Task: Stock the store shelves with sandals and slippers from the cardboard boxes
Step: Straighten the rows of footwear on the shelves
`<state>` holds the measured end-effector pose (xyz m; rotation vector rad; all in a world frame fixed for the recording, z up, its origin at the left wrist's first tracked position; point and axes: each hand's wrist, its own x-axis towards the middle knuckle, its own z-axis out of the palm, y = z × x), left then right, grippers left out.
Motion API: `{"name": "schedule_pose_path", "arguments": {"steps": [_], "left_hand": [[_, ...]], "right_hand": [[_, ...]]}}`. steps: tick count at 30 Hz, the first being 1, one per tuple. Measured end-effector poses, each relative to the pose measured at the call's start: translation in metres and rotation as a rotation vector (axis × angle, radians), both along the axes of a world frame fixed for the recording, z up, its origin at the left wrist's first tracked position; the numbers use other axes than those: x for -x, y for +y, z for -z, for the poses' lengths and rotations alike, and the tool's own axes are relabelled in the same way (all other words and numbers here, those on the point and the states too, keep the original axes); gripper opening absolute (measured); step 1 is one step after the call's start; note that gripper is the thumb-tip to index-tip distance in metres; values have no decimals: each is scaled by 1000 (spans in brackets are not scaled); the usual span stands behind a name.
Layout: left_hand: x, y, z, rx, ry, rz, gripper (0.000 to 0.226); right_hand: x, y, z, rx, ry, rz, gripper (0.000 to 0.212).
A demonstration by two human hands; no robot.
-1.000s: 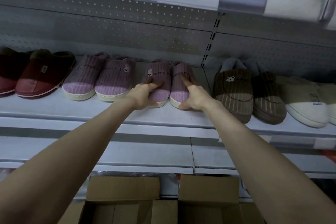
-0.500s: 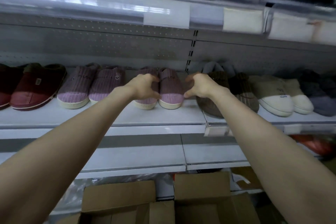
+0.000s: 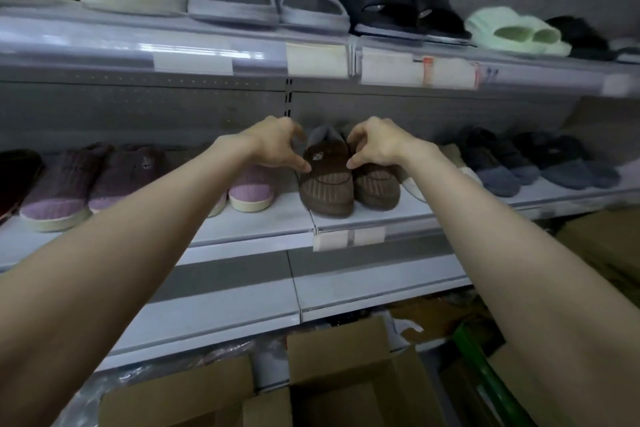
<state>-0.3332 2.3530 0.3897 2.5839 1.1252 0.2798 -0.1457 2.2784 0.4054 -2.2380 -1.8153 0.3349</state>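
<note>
Head-worn wide-angle view, facing forward and slightly down, close to shelves (image 3: 270,218), cardboard boxes (image 3: 341,347) below

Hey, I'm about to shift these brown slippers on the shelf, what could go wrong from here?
1. The brown slippers sit toe-out near the front edge of the shelf, so a careless pull might tip one toward the cardboard boxes below.
2. Your left hand is right beside the purple slipper and could knock it out of line.
3. Your right hand reaches in over the cream slipper, which could get dragged.
</note>
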Motion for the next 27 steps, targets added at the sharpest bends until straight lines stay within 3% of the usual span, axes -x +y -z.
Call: {"name": "schedule_pose_path", "arguments": {"steps": [6, 19, 27], "left_hand": [[-61, -26, 13, 8, -16, -20, 69], [-141, -41, 88, 102, 41, -293, 78], [-138, -18, 123, 140, 84, -300, 89]], "right_hand": [[-63, -18, 12, 3, 9, -27, 56], [-157, -2, 87, 61, 150, -188, 58], [-168, 28, 138, 41, 110, -198, 84]]}}
